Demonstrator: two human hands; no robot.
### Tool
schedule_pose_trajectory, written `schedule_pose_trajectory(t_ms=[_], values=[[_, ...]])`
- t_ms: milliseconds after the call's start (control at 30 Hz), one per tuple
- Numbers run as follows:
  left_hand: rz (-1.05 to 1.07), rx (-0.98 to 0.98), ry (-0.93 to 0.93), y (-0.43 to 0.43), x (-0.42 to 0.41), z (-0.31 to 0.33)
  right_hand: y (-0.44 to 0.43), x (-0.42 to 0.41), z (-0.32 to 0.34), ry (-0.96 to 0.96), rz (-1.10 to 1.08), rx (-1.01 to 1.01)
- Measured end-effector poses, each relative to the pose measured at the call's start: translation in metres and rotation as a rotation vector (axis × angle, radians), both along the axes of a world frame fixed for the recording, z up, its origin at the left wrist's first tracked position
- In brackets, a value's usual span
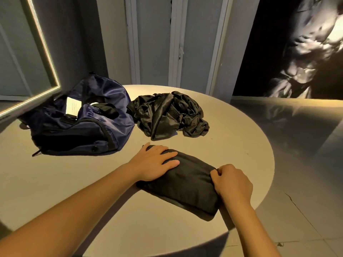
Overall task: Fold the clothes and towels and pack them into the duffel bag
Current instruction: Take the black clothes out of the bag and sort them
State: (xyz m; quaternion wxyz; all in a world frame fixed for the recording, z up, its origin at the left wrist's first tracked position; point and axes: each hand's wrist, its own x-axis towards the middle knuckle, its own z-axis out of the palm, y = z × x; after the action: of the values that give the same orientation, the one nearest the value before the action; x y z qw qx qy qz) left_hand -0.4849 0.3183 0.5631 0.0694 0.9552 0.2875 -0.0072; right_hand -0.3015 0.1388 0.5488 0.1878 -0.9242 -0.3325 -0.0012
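Note:
A black garment folded into a compact rectangle (187, 182) lies on the round table near its front right. My left hand (154, 162) rests flat on the folded garment's left end, fingers spread. My right hand (232, 180) pinches the fabric at its right edge. A navy blue duffel bag (89, 123) with black trim sits unzipped at the table's left, a white tag showing in its opening. Beside the bag, at the table's far middle, a crumpled pile of shiny black clothes (168, 114) lies loose.
The round beige table (74, 182) drops off at its right edge to a tiled floor (300, 210). A lit-framed mirror (37, 52) leans at the left, close behind the bag. White doors stand behind the table.

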Motion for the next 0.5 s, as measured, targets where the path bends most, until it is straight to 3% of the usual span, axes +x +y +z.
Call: schedule_pose_trajectory(t_ms=[100, 167, 267, 300, 367, 433, 500], values=[[-0.054, 0.017, 0.006, 0.013, 0.003, -0.003, -0.007, 0.005, 0.010, 0.060, 0.076, -0.133], [-0.121, 0.053, 0.028, 0.022, 0.000, -0.002, -0.014, 0.009, 0.019, 0.024, 0.104, -0.104], [-0.242, 0.110, 0.056, 0.033, -0.004, 0.002, -0.023, 0.005, 0.027, -0.134, 0.350, 0.263], [-0.272, 0.120, 0.061, 0.035, -0.005, 0.003, -0.024, 0.001, 0.030, -0.082, 0.510, 0.389], [-0.315, 0.143, 0.069, 0.038, -0.006, 0.003, -0.020, -0.011, 0.030, 0.230, 0.721, 0.490], [-0.354, 0.184, 0.074, 0.042, -0.006, 0.004, -0.015, -0.015, 0.019, 0.358, 0.792, 0.366], [-0.381, 0.254, 0.075, 0.046, -0.006, 0.005, -0.010, -0.017, 0.004, 0.231, 0.784, 0.190]])
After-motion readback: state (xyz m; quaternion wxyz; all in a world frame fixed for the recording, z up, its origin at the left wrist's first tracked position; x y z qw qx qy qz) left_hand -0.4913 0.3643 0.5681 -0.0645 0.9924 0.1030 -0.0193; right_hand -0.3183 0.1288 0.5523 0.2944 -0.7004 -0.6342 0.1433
